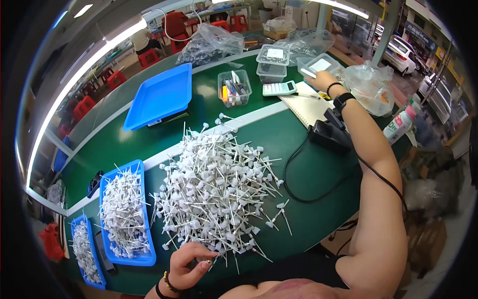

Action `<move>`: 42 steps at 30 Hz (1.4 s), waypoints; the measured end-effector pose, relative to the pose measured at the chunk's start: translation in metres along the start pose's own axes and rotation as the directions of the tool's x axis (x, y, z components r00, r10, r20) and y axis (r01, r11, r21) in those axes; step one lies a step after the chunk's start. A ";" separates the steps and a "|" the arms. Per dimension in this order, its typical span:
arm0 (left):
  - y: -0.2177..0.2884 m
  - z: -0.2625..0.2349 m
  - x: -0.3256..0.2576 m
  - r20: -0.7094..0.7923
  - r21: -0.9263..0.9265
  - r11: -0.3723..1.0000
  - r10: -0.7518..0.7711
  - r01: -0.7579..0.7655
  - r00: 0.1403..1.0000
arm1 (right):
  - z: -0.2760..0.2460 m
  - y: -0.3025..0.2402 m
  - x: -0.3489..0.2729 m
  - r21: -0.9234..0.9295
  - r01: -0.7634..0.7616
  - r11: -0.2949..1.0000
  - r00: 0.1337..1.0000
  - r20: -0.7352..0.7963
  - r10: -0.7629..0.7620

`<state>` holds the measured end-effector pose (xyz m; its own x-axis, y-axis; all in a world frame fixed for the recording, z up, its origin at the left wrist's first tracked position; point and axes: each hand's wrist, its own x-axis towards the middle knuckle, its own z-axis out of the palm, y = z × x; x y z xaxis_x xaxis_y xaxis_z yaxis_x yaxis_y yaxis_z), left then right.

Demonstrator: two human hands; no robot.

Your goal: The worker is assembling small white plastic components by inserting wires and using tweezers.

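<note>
A large heap of small parts, thin metal stems with white plastic heads, lies on the green table. My left hand is at the heap's near edge, thumb and forefinger pinched together. Whatever is between those fingertips is too small to make out. Far to the right, my right arm stretches over the table. My right hand is closed on the near edge of a clear plastic box with a white label; its fingertips are partly hidden. Left of the heap, a blue tray and a smaller blue tray hold more such parts.
An unfilled blue tray, a pen box, a calculator and stacked clear boxes stand farther back. Beneath my right arm are a notebook and a black device with a looping cable. A bottle is at the right.
</note>
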<state>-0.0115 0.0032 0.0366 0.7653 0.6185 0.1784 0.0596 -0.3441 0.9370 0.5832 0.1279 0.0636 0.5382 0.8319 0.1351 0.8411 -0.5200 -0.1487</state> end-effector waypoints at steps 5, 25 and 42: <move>-0.003 0.001 -0.003 -0.018 0.001 0.999 -0.048 0.048 0.999 | 0.015 0.019 -0.020 0.111 -0.235 0.966 0.925 0.331 0.187; -0.005 -0.001 -0.002 0.015 0.013 1.000 0.011 -0.011 1.000 | 0.050 0.012 0.018 0.033 -0.013 0.999 0.964 0.265 0.004; -0.021 0.009 -0.007 -0.030 -0.071 0.996 0.051 -0.053 0.998 | -0.008 0.009 -0.008 0.113 -0.267 0.957 0.959 -0.070 0.276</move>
<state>-0.0128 0.0001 0.0127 0.7479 0.6210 0.2347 -0.0263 -0.3256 0.9451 0.5868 0.1154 0.0692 0.7515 0.6408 0.1567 0.6553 -0.6978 -0.2893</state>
